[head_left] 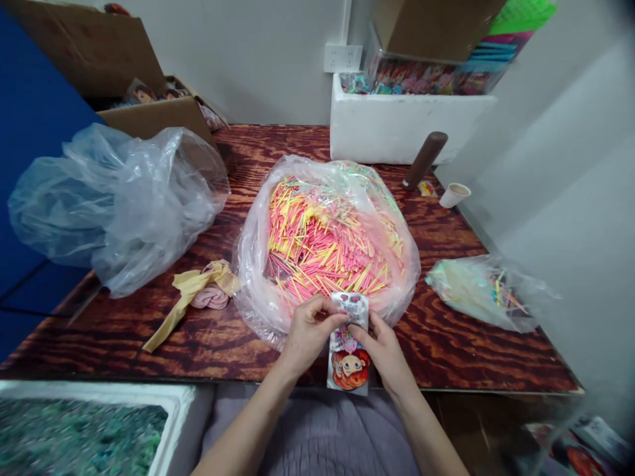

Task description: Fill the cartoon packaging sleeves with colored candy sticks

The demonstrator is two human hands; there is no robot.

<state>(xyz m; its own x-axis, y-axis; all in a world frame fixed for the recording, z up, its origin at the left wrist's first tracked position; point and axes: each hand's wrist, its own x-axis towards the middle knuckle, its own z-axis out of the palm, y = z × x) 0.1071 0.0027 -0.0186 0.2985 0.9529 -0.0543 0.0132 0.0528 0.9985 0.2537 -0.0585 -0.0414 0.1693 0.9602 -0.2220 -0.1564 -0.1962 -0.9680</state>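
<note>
A small printed packet with a red-haired cartoon face hangs upside down between my hands, at the table's front edge. My left hand pinches its left side between thumb and fingers. On the other side, my right hand grips the packet with its thumb across the front. Just beyond my hands lies a large clear plastic bag, its mouth spread wide. Heaped inside it are many thin pink and yellow sticks.
Left stand a crumpled clear bag, a cloth strip and a cardboard box. Right are a small bag of sticks, a paper cup, a brown cylinder and a foam box. Another foam box sits below left.
</note>
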